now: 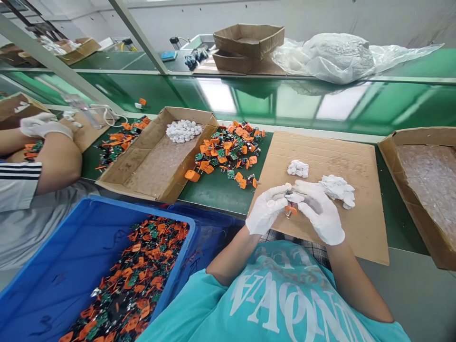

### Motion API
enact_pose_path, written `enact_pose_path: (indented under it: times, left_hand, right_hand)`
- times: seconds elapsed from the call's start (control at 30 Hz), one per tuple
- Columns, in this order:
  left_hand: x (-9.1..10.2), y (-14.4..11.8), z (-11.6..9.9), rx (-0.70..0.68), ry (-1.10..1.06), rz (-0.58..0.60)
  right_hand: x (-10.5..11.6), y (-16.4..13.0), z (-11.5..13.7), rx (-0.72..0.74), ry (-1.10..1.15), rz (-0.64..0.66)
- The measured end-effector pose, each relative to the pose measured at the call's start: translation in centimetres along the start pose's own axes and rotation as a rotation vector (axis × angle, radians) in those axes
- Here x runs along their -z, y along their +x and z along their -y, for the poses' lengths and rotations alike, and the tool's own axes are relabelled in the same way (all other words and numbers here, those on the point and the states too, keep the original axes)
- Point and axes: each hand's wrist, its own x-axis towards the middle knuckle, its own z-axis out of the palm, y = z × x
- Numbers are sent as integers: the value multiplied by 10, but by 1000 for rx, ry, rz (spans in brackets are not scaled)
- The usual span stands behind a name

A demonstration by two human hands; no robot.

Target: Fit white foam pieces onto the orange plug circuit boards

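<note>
Both my hands wear white gloves and meet over a flat cardboard sheet (pixel 320 156). My left hand (pixel 265 209) and my right hand (pixel 318 211) pinch a small orange part with metal pins (pixel 290 209) between their fingertips. Two small heaps of white pieces lie on the sheet just beyond my hands: one (pixel 298 168) in the middle, a larger one (pixel 338 190) by my right hand. A pile of orange and green parts (pixel 228 149) lies on the green table to the left of the sheet.
An open cardboard box (pixel 156 159) with white pieces in its far corner sits left of the pile. A blue bin (pixel 64 266) of orange and green parts stands at lower left. Another person's gloved hand and arm (pixel 46 142) work at far left. A cardboard box (pixel 423 185) stands at right.
</note>
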Motion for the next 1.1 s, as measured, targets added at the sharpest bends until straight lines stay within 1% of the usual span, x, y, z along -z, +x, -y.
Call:
enact_pose_path:
  times: [0.1, 0.13, 0.27, 0.33, 0.43, 0.53, 0.63, 0.7, 0.77, 0.83, 0.9, 1.0, 1.07, 1.1]
  left_hand:
    - [0, 1, 0, -60, 67, -30]
    - [0, 1, 1, -87, 90, -45]
    - [-1, 2, 5, -138, 140, -52]
    - [-2, 1, 5, -148, 166, -38]
    - [-4, -1, 3, -162, 232, 8]
    - [-10, -5, -3, -197, 272, 59]
    - [-17, -7, -7, -212, 299, 92]
    - [-20, -7, -7, -196, 323, 97]
    - [-19, -5, -4, -166, 323, 82]
    - [-15, -2, -1, -128, 306, 65]
    - [-11, 1, 3, -66, 265, 75]
    - [-6, 4, 5, 64, 187, 157]
    - [-4, 5, 6, 134, 154, 224]
    - [-4, 6, 7, 153, 140, 253]
  right_hand:
    - [2, -2, 2, 38, -82, -101]
    - [2, -2, 3, 65, -117, -113]
    - [2, -1, 8, 188, -244, -122]
    - [3, 0, 8, 220, -273, -114]
    - [7, 1, 7, 206, -255, -75]
    - [9, 1, 7, 139, -166, -28]
    - [8, 2, 5, 125, -79, -77]
    - [6, 3, 4, 147, -90, -121]
    - [4, 4, 2, 137, -104, -153]
    - [2, 5, 2, 84, -48, -154]
    - [1, 6, 4, -2, 60, -88]
    - [2, 8, 7, -156, 185, 100]
    - [5, 10, 10, -186, 175, 176]
    - [8, 12, 12, -162, 149, 207]
